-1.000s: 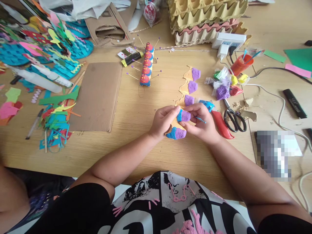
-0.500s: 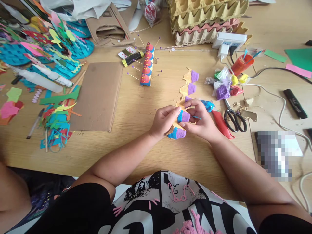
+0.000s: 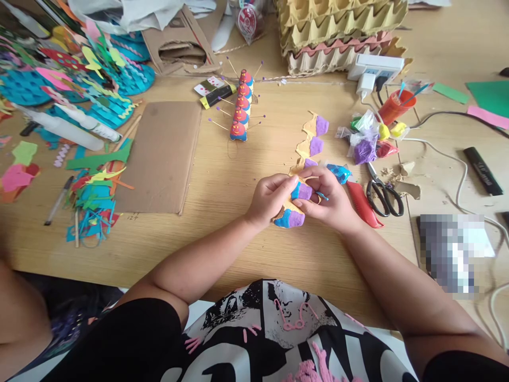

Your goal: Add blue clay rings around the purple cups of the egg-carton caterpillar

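Note:
An egg-carton strip (image 3: 305,149) runs away from me in the middle of the table, its cups partly covered in purple clay and, on the two nearest, blue clay as well. My left hand (image 3: 271,197) is closed on its left edge, thumb pressed by the blue patch of the second-nearest cup. From the other side my right hand (image 3: 328,196) grips the same cup, fingers over the top and thumb on the purple. A small blue piece (image 3: 322,196) sticks out between the right fingers; its kind is unclear. A finished-looking red and blue caterpillar (image 3: 242,109) stands farther back.
Right of my hands lie a blue clay packet (image 3: 339,173), a red packet (image 3: 363,204), black-handled scissors (image 3: 384,196) and bagged clay (image 3: 363,146). Egg trays (image 3: 342,32) and a power strip (image 3: 376,67) stand behind. Cardboard (image 3: 159,159) and paper scraps (image 3: 95,207) lie left.
Both hands stay at the same cup with only slight finger movement. The far end of the strip has shifted a little to the right, and the whole view has moved slightly.

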`<control>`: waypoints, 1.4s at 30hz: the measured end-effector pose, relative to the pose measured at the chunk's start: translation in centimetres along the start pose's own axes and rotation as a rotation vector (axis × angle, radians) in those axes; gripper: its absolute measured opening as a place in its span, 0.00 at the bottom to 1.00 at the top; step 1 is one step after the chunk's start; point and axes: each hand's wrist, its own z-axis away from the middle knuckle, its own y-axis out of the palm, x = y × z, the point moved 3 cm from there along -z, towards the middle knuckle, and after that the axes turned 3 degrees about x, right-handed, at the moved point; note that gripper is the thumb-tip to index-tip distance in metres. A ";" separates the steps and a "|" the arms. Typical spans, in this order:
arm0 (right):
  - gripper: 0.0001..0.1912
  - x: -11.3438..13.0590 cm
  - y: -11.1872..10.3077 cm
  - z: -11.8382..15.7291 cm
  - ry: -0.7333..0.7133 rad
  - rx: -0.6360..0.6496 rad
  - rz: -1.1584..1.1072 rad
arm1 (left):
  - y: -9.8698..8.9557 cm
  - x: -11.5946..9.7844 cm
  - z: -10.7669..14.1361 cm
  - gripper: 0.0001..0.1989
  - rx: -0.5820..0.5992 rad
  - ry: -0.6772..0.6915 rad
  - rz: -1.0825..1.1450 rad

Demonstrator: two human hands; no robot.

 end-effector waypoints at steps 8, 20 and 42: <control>0.26 -0.1 0.0 -0.1 -0.026 0.006 0.025 | -0.1 -0.1 0.1 0.33 -0.009 0.052 -0.082; 0.19 0.9 -0.1 0.3 -0.066 -0.046 0.170 | -0.1 -0.6 0.5 0.29 0.037 0.113 -0.124; 0.34 -1.1 0.0 -0.8 0.155 -0.105 -0.409 | 0.1 1.8 -1.5 0.28 0.015 -0.288 0.359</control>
